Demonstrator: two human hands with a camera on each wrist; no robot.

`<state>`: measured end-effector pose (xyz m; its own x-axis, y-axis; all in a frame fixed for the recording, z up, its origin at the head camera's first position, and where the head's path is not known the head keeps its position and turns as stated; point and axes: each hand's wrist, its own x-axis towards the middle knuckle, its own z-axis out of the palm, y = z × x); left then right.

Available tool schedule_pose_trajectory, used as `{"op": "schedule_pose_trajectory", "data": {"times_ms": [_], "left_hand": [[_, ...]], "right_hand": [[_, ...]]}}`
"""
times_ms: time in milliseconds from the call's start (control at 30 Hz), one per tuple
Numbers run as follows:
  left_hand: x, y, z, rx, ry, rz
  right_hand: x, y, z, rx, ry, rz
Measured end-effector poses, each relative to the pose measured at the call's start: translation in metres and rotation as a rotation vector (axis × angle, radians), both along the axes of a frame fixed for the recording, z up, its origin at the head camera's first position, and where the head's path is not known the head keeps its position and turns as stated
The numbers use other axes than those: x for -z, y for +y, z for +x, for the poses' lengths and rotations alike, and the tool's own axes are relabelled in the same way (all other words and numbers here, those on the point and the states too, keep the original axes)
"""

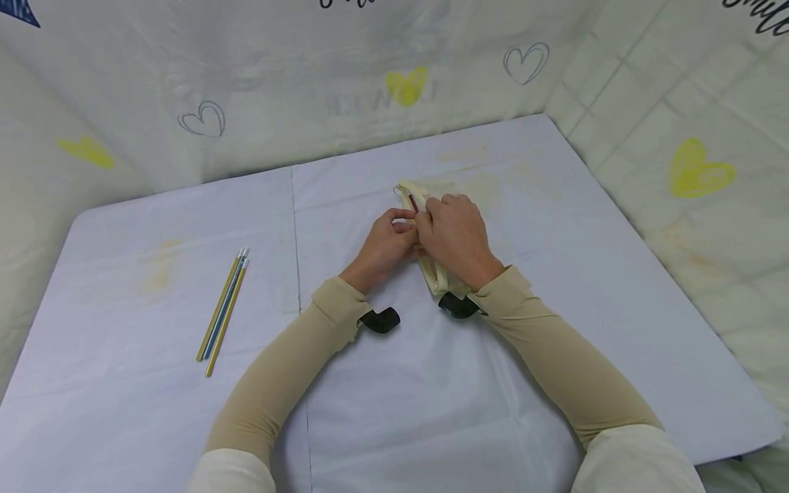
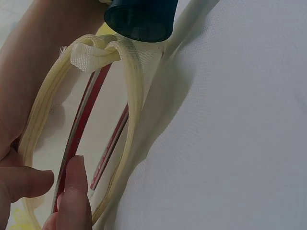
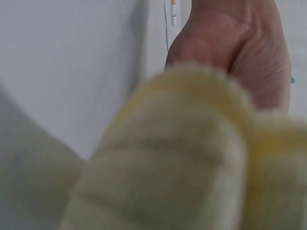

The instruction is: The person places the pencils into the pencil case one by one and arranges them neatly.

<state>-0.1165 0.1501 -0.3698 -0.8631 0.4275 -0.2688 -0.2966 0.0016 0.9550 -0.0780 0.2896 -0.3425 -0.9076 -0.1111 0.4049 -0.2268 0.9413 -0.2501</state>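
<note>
The white desk (image 1: 616, 294) fills most of the head frame. The pouch (image 2: 136, 91), pale yellow at the trim, sits just above that frame's centre; judged light, soft and prone to collapse, best held by the trim. Right hand (image 1: 456, 226) grips the trim; left hand (image 1: 385, 243) works at the opening, pinching or merely touching, cannot tell. Three loose pencils (image 1: 224, 306) lie left of centre. Left wrist view reveals two red sticks (image 2: 84, 115) within; head view shows a fragment of one.
</note>
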Motion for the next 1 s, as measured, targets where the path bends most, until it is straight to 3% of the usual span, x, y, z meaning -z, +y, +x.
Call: {"op": "schedule_pose_trajectory", "data": {"times_ms": [433,700,1000], "left_hand": [[-0.008,-0.022,0.001,-0.037,-0.050,0.023],[-0.009,-0.042,-0.001,-0.050,-0.035,0.022],[-0.009,-0.068,-0.001,-0.059,-0.017,0.005]], "right_hand": [[-0.001,-0.002,-0.001,0.002,0.000,-0.019],[0.001,0.006,-0.002,0.013,-0.033,-0.026],[0.006,0.014,-0.004,-0.029,0.005,-0.058]]}}
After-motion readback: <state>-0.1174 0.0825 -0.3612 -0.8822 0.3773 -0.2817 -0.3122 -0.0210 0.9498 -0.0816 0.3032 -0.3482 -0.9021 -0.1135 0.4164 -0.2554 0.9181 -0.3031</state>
